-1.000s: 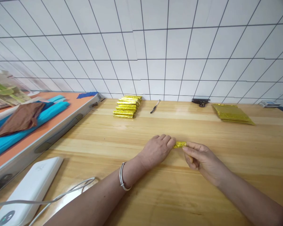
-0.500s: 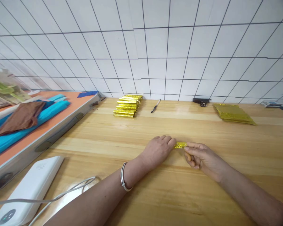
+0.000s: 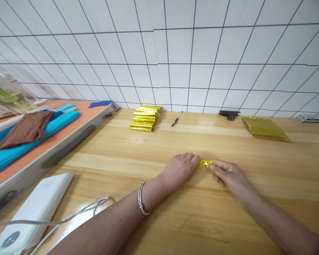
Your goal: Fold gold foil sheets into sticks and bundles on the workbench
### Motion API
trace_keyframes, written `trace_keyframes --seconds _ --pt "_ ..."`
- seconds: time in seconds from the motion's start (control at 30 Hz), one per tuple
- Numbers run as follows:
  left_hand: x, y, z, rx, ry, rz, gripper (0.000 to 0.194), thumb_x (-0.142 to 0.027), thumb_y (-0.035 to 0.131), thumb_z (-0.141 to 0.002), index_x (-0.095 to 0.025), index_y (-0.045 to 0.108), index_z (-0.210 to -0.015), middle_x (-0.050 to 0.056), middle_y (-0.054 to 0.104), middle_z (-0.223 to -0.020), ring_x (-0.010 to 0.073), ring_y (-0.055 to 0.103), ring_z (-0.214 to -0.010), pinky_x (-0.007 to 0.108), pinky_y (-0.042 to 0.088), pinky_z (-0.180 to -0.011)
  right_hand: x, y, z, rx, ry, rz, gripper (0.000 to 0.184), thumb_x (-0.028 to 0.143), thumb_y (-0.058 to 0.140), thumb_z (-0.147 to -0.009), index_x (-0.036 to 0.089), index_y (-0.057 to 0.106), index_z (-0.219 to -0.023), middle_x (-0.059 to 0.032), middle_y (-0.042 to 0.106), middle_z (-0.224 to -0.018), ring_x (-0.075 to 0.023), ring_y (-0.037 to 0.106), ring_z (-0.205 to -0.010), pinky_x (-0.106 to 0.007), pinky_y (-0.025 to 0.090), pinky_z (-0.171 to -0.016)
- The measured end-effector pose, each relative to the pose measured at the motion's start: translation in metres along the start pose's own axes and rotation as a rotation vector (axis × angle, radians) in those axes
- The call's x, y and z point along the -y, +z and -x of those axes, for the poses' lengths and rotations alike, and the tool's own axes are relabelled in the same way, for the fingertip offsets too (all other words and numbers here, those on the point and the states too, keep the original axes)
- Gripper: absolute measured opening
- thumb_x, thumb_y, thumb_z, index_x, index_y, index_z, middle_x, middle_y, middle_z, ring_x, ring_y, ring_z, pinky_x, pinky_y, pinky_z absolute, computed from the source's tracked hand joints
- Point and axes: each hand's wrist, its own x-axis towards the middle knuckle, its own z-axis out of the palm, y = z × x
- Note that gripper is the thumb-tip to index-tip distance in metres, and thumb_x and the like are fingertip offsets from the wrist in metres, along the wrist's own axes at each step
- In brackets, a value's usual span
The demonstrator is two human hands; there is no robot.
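Observation:
A small roll of shiny gold foil paper (image 3: 204,163) is held level just over or on the wooden table, between my two hands. My left hand (image 3: 181,170), a silver bangle at its wrist, is closed around the roll's left end, and its knuckles hide that part. My right hand (image 3: 227,172) pinches the right end between thumb and forefinger, the other fingers curled beneath. Farther back lies a row of several similar gold foil rolls (image 3: 143,120). A flat stack of gold foil sheets (image 3: 267,129) rests at the back right.
A pen (image 3: 177,119) and a black clip-like object (image 3: 229,114) lie near the tiled wall. At the left, a white power bank (image 3: 39,209) with a cable (image 3: 77,213) sits beside a raised orange surface (image 3: 91,115) holding blue rolls (image 3: 34,143) and brown crumpled material (image 3: 25,130).
Both hands keep hold of the gold foil roll in nearly the same place. My right hand's lower fingers have curled in and turned slightly. The whole view has shifted a little.

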Motion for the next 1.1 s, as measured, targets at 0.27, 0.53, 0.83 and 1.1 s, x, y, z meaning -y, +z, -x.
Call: trace_keyframes --seconds 0.27,0.53,0.83,1.1 --pt "0.000 0.001 0.001 -0.006 -0.003 0.006 0.008 -0.016 0.043 -0.088 -0.019 0.044 -0.096 0.002 0.055 -0.085 0.0186 0.054 -0.076 0.029 0.047 -0.065 -0.006 0.000 -0.003 -0.022 -0.081 0.046 0.027 0.041 0.059 -0.077 0.017 0.065 -0.089 0.0026 0.046 -0.062 -0.0102 0.037 -0.057 -0.026 0.030 -0.055" --pt "-0.003 -0.001 0.001 -0.008 -0.020 0.004 0.008 -0.015 0.040 -0.089 -0.018 0.044 -0.096 0.003 0.055 -0.085 0.0184 0.055 -0.077 0.029 0.047 -0.066 -0.002 0.003 -0.003 -0.072 -0.076 -0.040 0.023 0.036 0.065 -0.074 0.020 0.068 -0.090 0.0008 0.049 -0.070 -0.0113 0.039 -0.065 -0.026 0.033 -0.060" --pt "0.000 0.003 0.003 0.024 -0.007 0.121 0.015 -0.016 0.041 -0.088 -0.019 0.044 -0.102 0.003 0.057 -0.089 0.0167 0.057 -0.080 0.025 0.047 -0.067 0.002 -0.005 -0.008 0.144 0.032 -0.172 0.027 0.043 0.065 -0.073 0.018 0.069 -0.083 -0.0042 0.058 -0.076 -0.0140 0.048 -0.070 -0.027 0.037 -0.059" --pt "0.002 0.009 0.003 0.023 -0.011 0.212 0.018 -0.024 0.040 -0.090 -0.020 0.043 -0.107 0.003 0.059 -0.091 0.0178 0.059 -0.082 0.027 0.048 -0.066 0.014 -0.014 -0.004 0.287 0.049 0.030 0.031 0.042 0.061 -0.076 0.017 0.067 -0.092 -0.0060 0.061 -0.081 -0.0144 0.050 -0.070 -0.027 0.037 -0.059"
